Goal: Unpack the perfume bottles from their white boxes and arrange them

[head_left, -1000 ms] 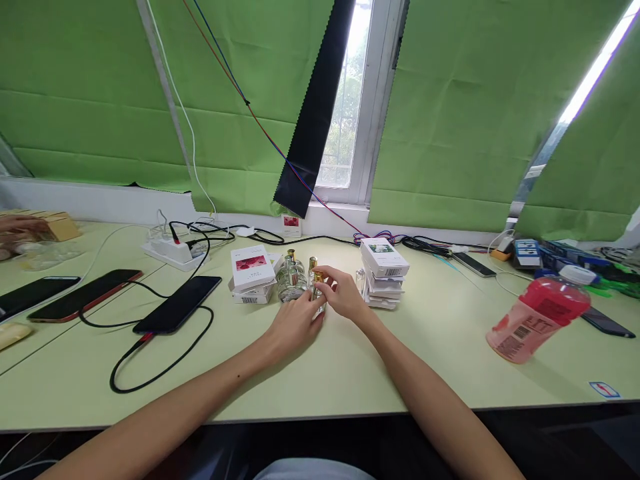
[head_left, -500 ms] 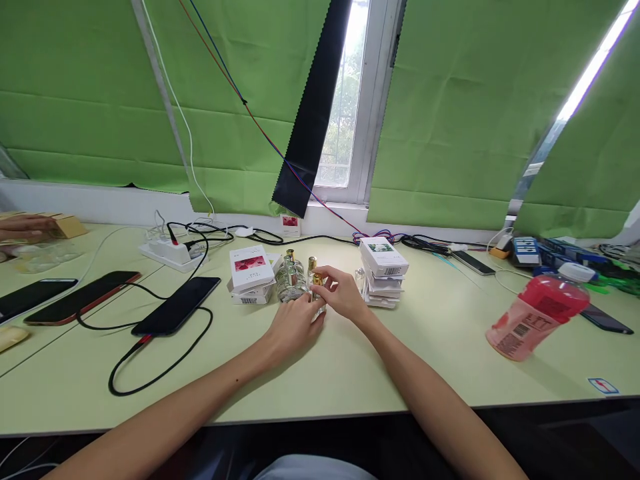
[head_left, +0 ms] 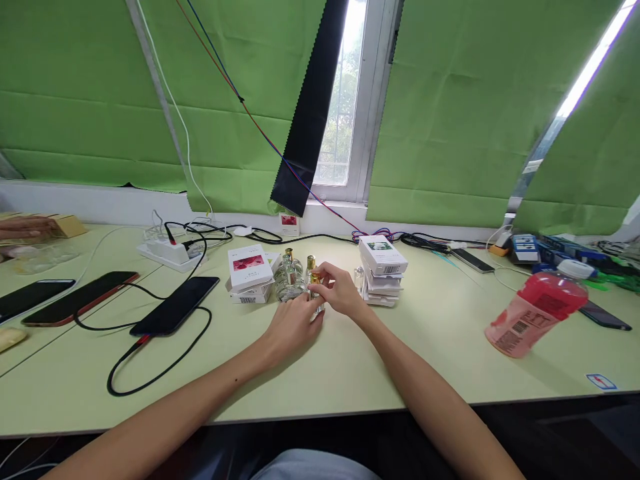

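A small glass perfume bottle with a gold neck (head_left: 315,278) stands upright on the table between my hands. My left hand (head_left: 296,327) is closed around its lower part from the near side, hiding most of the glass. Thumb and fingers of my right hand (head_left: 340,289) pinch it at the gold top from the right. Just behind are round clear glass perfume bottles (head_left: 290,283) with gold tops, and one more gold-topped bottle (head_left: 311,263). White boxes with a red flower picture (head_left: 250,267) are stacked to the left. On the right rises a stack of white boxes (head_left: 384,257).
Charging phones (head_left: 175,305) with black cables and a power strip (head_left: 167,252) lie on the left. A pink drink bottle (head_left: 535,310) stands at right. At the far left, another person's hand (head_left: 25,228) rests by a yellow box (head_left: 70,225).
The view has shifted very slightly. Both hands keep their places at the bottle, with no clear movement of the objects.
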Action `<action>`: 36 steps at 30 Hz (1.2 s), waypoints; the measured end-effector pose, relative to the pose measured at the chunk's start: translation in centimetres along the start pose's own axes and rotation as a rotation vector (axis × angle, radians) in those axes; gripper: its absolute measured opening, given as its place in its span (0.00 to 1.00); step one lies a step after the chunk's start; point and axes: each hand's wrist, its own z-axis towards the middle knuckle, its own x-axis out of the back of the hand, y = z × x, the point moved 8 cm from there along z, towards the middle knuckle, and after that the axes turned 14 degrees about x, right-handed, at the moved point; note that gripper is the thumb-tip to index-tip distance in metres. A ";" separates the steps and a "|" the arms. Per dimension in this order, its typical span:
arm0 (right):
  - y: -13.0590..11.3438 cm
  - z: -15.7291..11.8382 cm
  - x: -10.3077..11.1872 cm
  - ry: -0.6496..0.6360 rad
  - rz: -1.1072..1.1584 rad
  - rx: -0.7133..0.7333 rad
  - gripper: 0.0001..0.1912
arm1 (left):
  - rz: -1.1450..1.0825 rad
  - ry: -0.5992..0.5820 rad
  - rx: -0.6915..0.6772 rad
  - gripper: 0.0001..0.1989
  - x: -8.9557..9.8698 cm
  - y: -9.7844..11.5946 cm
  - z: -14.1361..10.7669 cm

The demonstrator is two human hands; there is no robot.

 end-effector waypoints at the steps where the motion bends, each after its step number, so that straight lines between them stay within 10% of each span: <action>1: 0.0 0.1 0.0 0.004 -0.005 0.003 0.12 | -0.003 -0.005 0.004 0.17 0.0 0.0 0.0; 25: -1.2 0.1 0.9 0.038 -0.231 0.140 0.15 | -0.011 -0.007 -0.023 0.19 -0.3 0.1 0.0; 36: -1.4 -0.3 5.5 0.374 -0.394 0.172 0.14 | -0.040 -0.049 0.009 0.20 0.2 0.0 -0.3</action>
